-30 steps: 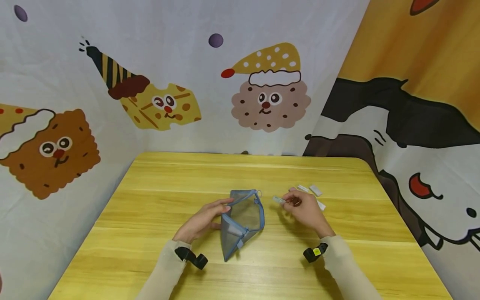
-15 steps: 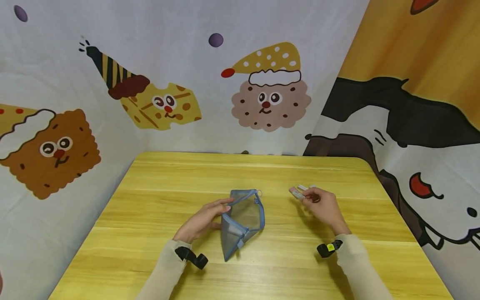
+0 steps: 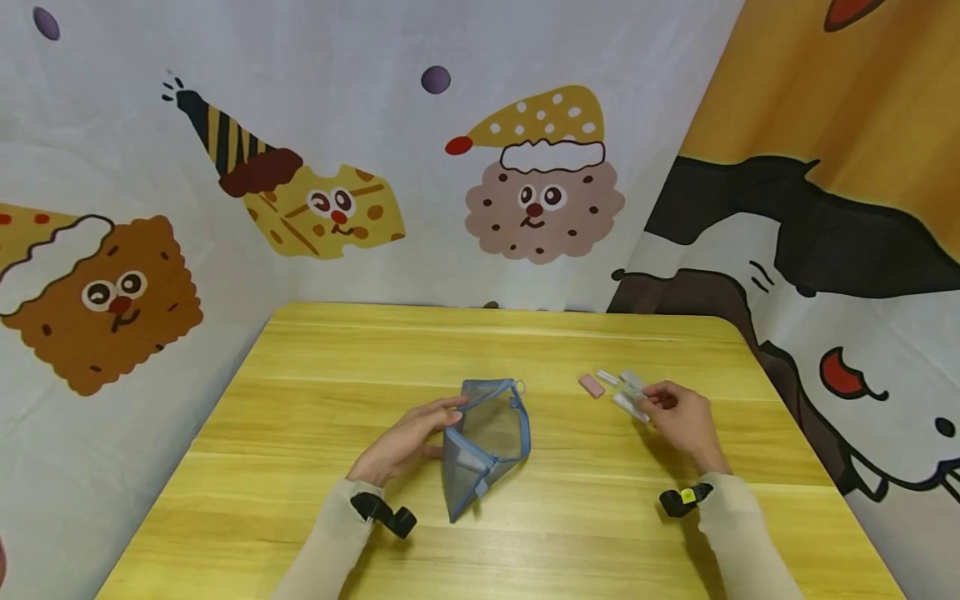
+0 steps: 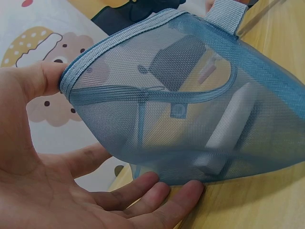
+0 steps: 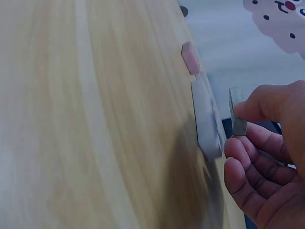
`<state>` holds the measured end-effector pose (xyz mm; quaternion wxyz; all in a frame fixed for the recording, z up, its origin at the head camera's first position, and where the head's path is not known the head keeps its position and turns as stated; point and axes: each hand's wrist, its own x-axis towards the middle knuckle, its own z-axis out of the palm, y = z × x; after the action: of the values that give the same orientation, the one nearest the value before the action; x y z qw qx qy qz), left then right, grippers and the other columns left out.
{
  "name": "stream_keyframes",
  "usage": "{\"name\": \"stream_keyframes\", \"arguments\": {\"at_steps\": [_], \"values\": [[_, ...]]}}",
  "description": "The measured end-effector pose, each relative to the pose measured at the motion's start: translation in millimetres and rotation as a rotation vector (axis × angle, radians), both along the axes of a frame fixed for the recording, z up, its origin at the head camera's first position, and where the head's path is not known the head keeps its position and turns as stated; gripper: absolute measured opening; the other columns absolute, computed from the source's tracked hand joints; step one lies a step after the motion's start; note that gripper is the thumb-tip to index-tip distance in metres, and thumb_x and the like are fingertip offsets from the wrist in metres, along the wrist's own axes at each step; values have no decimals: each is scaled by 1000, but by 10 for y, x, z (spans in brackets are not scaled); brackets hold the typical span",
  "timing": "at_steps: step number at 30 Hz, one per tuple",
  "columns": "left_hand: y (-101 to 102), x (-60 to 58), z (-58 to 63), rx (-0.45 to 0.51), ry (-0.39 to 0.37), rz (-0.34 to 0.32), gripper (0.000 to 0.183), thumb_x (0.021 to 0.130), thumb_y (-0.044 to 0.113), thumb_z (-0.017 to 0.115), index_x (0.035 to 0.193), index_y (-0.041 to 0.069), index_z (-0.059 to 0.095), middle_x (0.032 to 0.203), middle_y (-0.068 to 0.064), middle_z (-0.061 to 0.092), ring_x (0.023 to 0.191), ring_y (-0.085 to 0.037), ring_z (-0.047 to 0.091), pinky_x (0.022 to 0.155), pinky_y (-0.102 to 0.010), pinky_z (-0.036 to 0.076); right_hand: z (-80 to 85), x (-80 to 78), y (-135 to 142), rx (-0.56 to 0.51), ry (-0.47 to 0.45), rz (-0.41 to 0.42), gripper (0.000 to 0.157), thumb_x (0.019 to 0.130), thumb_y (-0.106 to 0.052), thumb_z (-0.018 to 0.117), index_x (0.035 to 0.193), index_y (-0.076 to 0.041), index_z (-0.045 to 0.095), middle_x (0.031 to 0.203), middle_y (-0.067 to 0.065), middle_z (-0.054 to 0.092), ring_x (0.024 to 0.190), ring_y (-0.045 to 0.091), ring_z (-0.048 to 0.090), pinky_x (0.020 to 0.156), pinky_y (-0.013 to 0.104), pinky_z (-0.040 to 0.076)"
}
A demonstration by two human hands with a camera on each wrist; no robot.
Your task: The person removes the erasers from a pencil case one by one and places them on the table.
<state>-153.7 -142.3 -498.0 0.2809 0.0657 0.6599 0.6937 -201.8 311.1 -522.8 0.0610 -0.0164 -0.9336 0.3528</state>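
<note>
My left hand (image 3: 408, 437) grips the side of a blue zippered mesh pouch (image 3: 491, 429), which stands with its mouth open. In the left wrist view the thumb lies at the rim and the other fingers reach along the bottom of the mesh. A white oblong block (image 4: 228, 126) shows through the mesh inside. To the right, my right hand (image 3: 686, 421) pinches a small flat pale green block (image 5: 238, 112) between thumb and fingers, above the table. Close to it lie a pink eraser-like block (image 3: 591, 386) and a white oblong block (image 3: 630, 408).
A thin white piece (image 3: 608, 377) and a greyish-white block (image 3: 633, 379) lie behind the white one on the wooden table (image 3: 360, 350). A cartoon-printed curtain (image 3: 360, 75) hangs along the table's back and sides.
My right hand has moved away from the pouch to the right, still pinching the green block, and the pink and white blocks have come into sight. My left hand and the pouch stay put.
</note>
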Motion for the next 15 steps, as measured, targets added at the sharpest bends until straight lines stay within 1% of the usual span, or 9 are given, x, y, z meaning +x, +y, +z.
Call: {"name": "stream_keyframes", "arguments": {"at_steps": [5,9,12,15], "values": [[-1,-6,6,-7,-1,7,68,103,34,57,161,8,33,169,-20,23,152,-45,27,110,-60,47,-18,32,101,15,-28,-32,29,98,-31,68,112,-6,73,102,14,74,83,20,63,60,22,50],[7,-3,19,-23,-3,12,67,103,35,57,161,9,35,168,-19,25,153,-45,27,111,-62,45,-36,47,151,41,-50,-83,32,98,-33,69,112,-4,73,102,14,74,85,21,62,62,22,47],[14,4,25,-31,-4,14,67,102,35,57,160,10,35,168,-18,25,153,-44,27,111,-62,44,-47,50,171,54,-64,-121,32,96,-33,70,111,-4,73,101,15,74,84,21,63,62,22,47],[11,8,25,-35,2,14,66,103,34,57,161,11,35,169,-18,25,153,-44,26,111,-63,44,-41,52,186,56,-77,-137,31,96,-32,69,109,-4,73,100,15,73,82,20,62,60,23,47]]}}
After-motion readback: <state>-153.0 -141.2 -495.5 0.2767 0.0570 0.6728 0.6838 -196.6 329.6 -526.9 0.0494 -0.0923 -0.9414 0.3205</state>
